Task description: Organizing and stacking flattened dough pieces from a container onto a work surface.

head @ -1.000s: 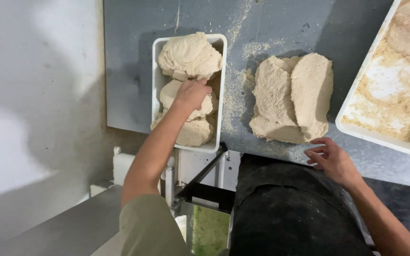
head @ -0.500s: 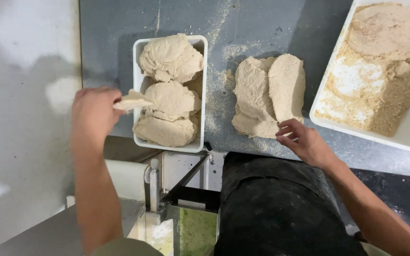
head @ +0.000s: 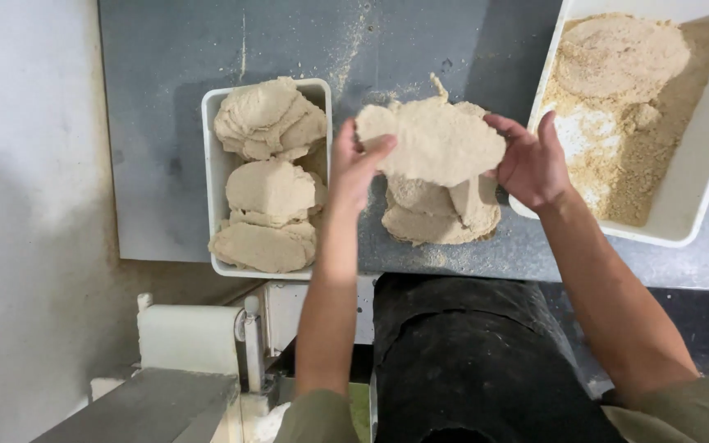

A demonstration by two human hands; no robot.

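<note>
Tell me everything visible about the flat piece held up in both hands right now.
The breaded piece is a wide, thin, irregular slab, pale beige and coated all over in a dry crumb-like layer. It is held roughly flat above the small stack on the grey worktop, apart from it. The left hand pinches its left edge; the right hand grips its right edge. A small tag sticks up at the top.

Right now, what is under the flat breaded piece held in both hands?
A pile of flat breaded pieces on the grey metal table. The held piece covers its top.
</note>
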